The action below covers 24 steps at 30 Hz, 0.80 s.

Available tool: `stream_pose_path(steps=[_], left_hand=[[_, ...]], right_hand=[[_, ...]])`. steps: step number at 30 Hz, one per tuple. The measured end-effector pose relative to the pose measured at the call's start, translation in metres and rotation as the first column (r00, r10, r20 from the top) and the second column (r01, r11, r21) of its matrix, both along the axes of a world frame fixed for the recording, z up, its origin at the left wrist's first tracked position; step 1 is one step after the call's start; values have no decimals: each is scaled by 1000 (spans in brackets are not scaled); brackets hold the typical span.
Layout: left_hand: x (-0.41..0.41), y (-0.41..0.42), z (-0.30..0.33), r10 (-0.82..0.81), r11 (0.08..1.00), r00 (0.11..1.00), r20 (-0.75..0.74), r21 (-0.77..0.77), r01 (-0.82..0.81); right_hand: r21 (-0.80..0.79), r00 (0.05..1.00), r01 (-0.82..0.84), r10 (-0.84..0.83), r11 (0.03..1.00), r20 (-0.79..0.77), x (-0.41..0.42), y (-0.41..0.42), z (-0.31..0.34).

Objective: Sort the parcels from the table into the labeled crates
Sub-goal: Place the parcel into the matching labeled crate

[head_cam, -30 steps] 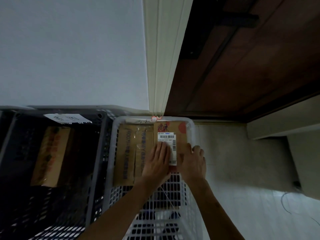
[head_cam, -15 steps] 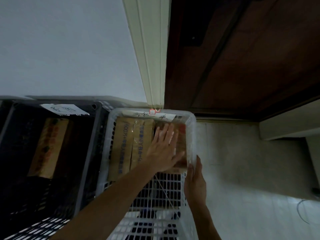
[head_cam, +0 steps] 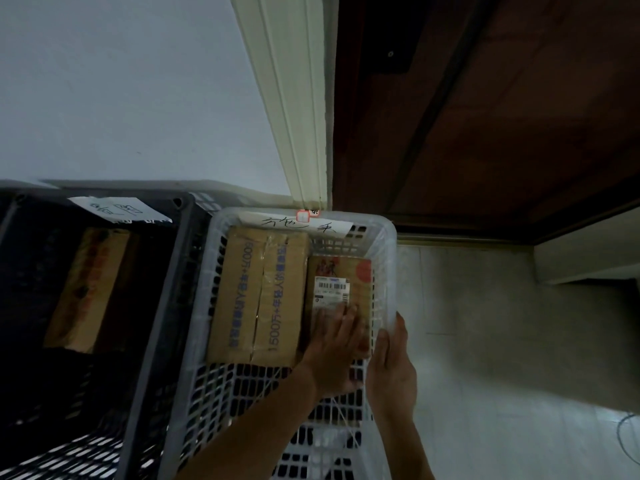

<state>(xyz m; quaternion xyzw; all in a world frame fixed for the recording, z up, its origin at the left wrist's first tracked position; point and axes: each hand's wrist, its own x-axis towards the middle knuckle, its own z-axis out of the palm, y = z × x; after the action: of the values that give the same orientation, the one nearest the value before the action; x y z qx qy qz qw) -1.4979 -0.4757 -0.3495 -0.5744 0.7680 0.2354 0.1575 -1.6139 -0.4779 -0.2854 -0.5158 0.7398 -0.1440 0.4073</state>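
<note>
A white plastic crate (head_cam: pixel 388 271) with a handwritten paper label (head_cam: pixel 294 224) on its far rim holds a large cardboard parcel (head_cam: pixel 256 296) with blue print. Beside it, on the right, lies a small brown parcel (head_cam: pixel 341 282) with a white barcode label. My left hand (head_cam: pixel 337 348) rests flat, fingers straight, on the near end of the small parcel inside the crate. My right hand (head_cam: pixel 393 362) lies against the crate's right wall from outside, fingers straight along the rim.
A black crate (head_cam: pixel 162 306) with its own paper label (head_cam: pixel 117 209) stands left of the white one and holds another cardboard parcel (head_cam: pixel 86 289). A white wall and door frame rise behind; a dark wooden door is at the right. Pale floor tiles (head_cam: pixel 485 323) lie right of the crates.
My left hand has slid back from the far end of the small parcel to its near end, uncovering the barcode label. My right hand stays at the crate's right wall.
</note>
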Motion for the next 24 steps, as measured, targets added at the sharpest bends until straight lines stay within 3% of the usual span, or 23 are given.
stream_pose_path(steps=[4,12,13,16,18,19,21,24], left_hand=[[5,-17,2,19,997,997,81,-74,-13],[5,-33,2,51,998,994,97,-28,-48],[6,-36,4,43,999,992,115,-21,-41],[10,-33,11,9,1000,975,224,-26,-4],[15,-27,19,-8,998,948,319,-62,29],[18,-26,24,-22,997,930,366,-58,47],[22,-29,33,-82,996,890,448,17,83],[26,-39,37,-101,995,848,520,65,78]], right_hand=[[13,1000,0,0,1000,17,1,-2,3],[5,1000,-2,2,1000,18,-1,-3,0],[1,1000,-17,17,1000,-7,-1,-2,0],[-115,948,-141,100,983,-302,3,-1,9],[-258,908,-310,205,915,-365,12,-1,17],[-251,882,-403,300,880,-364,20,-1,19],[-58,790,-561,513,826,-334,36,0,16],[289,678,-601,667,745,-308,48,-8,-5]])
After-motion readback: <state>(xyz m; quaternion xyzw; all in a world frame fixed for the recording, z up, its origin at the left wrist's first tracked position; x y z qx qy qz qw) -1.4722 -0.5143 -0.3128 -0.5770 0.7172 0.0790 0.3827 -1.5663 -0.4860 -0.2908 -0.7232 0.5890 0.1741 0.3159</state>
